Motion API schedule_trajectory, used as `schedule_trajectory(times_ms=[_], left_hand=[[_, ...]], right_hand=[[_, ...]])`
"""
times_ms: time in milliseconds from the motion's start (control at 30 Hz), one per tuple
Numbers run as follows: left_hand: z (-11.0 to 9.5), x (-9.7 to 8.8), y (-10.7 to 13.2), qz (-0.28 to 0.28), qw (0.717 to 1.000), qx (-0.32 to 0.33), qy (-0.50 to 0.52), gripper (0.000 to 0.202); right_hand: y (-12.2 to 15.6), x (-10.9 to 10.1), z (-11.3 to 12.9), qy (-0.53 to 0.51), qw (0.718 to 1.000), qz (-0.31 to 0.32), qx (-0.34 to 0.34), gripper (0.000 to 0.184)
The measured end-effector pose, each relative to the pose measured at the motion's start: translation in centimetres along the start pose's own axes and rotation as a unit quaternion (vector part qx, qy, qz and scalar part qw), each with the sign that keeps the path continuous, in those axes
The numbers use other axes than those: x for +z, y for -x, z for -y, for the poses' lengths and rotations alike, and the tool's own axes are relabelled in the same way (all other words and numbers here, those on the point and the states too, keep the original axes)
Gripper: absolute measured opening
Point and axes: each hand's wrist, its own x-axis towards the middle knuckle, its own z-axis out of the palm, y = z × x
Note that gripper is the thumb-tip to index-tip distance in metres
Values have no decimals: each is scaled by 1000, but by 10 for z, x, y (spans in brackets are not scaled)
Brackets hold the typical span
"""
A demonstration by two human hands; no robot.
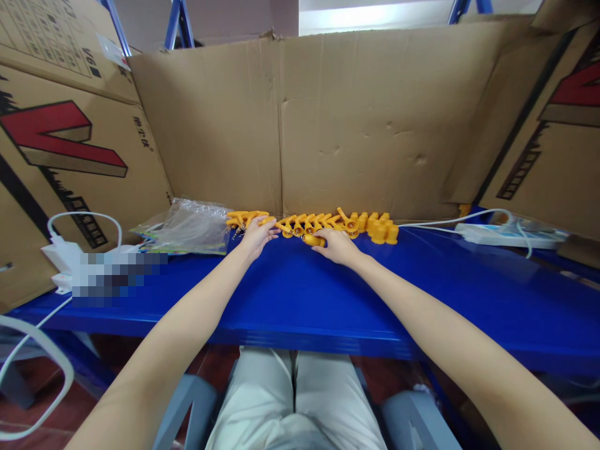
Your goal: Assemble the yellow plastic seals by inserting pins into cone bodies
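Observation:
A row of several small orange plastic parts [370, 225] lies along the back of the blue table [290, 294], against a cardboard wall. My left hand [257, 237] reaches into the left part of the row, its fingers curled on an orange piece [266, 220]. My right hand [338, 245] rests near the middle of the row, fingers closed on an orange cylindrical part [313, 240] lying on the table. Both forearms stretch forward from the table's near edge.
A crumpled clear plastic bag [187, 226] lies left of the row. A white charger and cables [63, 256] sit at the far left; a white power strip [501, 235] at the right. Cardboard walls [365, 119] enclose the back and sides.

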Motion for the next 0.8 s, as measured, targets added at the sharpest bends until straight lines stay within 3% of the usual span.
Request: schedule_trajectory(times_ms=[200,400,500,667,733,800], left_hand=[[1,2,1,14,1000,-22,1,39],[2,7,10,107,990,-78,-41,46],[5,6,12,117,984,-92,-101,53],[13,1,10,138,973,-17,-181,85],[16,-2,10,154,959,45,-233,81],[17,-3,11,150,926,121,-326,67]], right_hand=[[-3,5,-5,-14,1000,-14,-12,31],[-5,6,-11,-50,998,-36,-31,30],[-4,4,-10,-56,998,-35,-23,31],[-5,5,-12,-65,997,-40,-24,33],[-6,6,-14,-75,996,-46,-31,32],[-6,6,-15,-89,994,-50,-42,32]])
